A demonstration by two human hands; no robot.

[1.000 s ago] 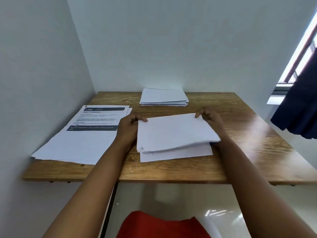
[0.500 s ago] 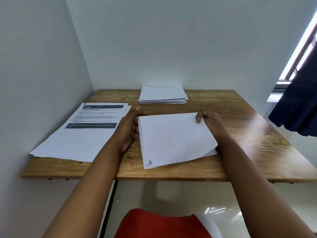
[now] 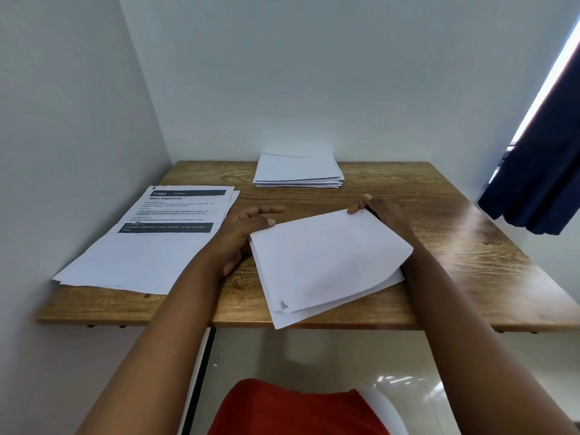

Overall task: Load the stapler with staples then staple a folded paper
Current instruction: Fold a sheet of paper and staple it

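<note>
- A wooden table (image 3: 439, 246) sits in a white-walled corner, with a printed sheet stack (image 3: 150, 243) at left and a pile of folded papers (image 3: 298, 171) at the back.
- The folded paper (image 3: 326, 262) lies at the near edge, its lower corner overhanging.
- The right hand (image 3: 381, 211) pinches its far corner; the left hand (image 3: 248, 227) rests beside its left edge, fingers loosely spread.
- Judging by this, folding is about finished; no stapler is in view, so fetching and loading one comes next.

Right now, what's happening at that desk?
A person is handling a folded paper at the front of the wooden table. The right hand pinches its far corner; the left hand rests open against its left edge. A printed sheet stack lies left, a pile of folded papers at the back. No stapler is visible.
</note>
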